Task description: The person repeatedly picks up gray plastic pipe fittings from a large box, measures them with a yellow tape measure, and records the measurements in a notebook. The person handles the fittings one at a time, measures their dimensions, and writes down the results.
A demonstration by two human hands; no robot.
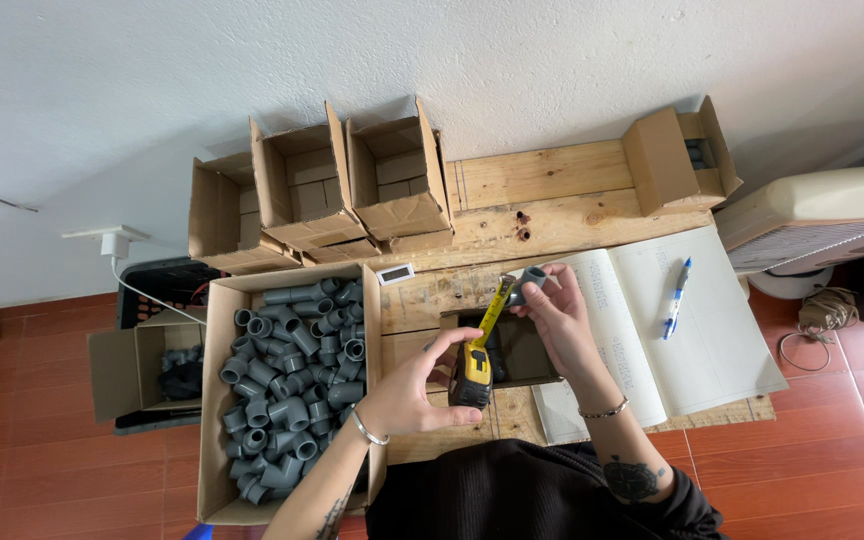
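Her left hand [414, 392] grips a yellow tape measure [471, 376], its blade run up toward one o'clock to a grey fitting [531, 279] pinched in the right hand [559, 320]. At nine o'clock sits a box [214, 400] of grey fittings; at three, an open ledger [722, 340] with a pen [677, 296].

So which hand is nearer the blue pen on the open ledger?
Right. The right hand, holding a grey pipe fitting, sits just left of the blue pen; the left hand grips the tape measure, farther away.
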